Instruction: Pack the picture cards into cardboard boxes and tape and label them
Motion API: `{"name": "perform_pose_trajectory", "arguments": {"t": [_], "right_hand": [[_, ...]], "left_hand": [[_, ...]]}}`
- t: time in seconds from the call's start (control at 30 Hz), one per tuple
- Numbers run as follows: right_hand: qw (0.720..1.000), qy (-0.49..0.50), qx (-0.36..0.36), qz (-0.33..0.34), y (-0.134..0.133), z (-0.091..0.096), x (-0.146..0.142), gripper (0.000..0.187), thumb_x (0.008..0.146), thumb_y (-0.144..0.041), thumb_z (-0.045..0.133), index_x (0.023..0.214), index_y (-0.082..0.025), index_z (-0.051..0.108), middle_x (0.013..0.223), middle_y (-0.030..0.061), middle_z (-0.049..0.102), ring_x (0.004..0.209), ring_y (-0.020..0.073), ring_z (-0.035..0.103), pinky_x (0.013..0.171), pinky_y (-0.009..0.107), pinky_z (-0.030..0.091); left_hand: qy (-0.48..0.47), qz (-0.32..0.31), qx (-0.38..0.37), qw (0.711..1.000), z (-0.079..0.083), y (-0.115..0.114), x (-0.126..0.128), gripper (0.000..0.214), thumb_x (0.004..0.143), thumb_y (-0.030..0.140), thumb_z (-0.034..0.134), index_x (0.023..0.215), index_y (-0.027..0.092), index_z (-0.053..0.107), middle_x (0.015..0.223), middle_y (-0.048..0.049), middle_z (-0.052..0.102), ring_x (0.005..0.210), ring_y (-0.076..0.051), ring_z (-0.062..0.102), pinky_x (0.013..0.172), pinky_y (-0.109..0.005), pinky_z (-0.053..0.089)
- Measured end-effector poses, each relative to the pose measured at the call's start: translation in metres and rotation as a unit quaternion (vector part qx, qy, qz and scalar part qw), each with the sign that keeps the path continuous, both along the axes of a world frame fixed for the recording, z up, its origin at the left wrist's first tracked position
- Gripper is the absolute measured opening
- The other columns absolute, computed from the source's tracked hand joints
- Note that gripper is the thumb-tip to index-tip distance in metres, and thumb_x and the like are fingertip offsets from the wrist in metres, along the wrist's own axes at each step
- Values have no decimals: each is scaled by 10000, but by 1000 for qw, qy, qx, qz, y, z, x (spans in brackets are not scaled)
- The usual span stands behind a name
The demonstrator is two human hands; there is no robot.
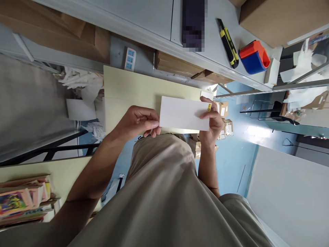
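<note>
Your right hand (212, 120) grips the three-o'clock end of a white rectangular piece (182, 113), thumb laid over its face and the other fingers curled around the edge and behind. Your left hand (144, 121) is half curled at the nine-o'clock end, thumb and fingertips right at the lower corner; you may be pinching it, but I cannot tell whether they grip or only touch. The piece sits in front of your body, its broad face towards you, over a pale yellow tabletop (128, 85). A small yellow label (209, 107) shows on it by your right thumb.

Taking the piece as your clock centre, a power strip (130, 59) with blue socket faces lies between ten and eleven. On the grey shelf (144, 20) beyond the tabletop, a dark pixelated object (192, 24) lies at twelve, too masked to name. At one you have a yellow-and-black utility knife (228, 43), its blade end pointing away from you, with a red-and-blue tool (254, 57) just beside it towards two. Past these stands a large cardboard box (282, 20).

At nine is a white bin (81, 110), with crumpled white material (82, 77) above it. Stacked books (15, 202) lie at eight, and small cartons (228, 127) between three and four.
</note>
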State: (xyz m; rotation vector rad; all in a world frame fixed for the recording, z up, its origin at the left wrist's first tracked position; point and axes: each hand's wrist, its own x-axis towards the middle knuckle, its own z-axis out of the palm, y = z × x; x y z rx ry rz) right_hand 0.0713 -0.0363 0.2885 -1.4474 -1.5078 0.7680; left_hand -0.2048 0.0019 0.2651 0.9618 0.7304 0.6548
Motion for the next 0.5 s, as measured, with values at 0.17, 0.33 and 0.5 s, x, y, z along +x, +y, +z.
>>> {"name": "perform_pose_trajectory", "arguments": {"t": [0.17,0.33,0.5], "right_hand": [[1000,8,-6,-5,-1,2,-5,318,987,-536,878,956,-302,666,1529,66,664,1562,440,567,1175,737,520],[1000,0,-6,-3,-4,2,-6,302,1012,-534,851,952,-302,668,1516,64,668,1553,429,576,1175,737,524],[999,-24,43,-8,-8,1,-2,267,1076,-534,756,963,-306,677,1497,60,680,1515,405,616,1171,717,534]], "left_hand": [[1,-5,-4,1000,0,-2,-3,269,882,454,803,708,259,739,623,-53,720,528,-185,665,447,-294,434],[-9,-9,0,1000,-3,-6,-5,253,888,462,770,730,265,755,639,-59,726,556,-205,688,451,-307,448],[4,-17,18,1000,-3,-9,-6,270,907,480,765,745,264,759,640,-64,728,577,-216,701,468,-313,483]]}}
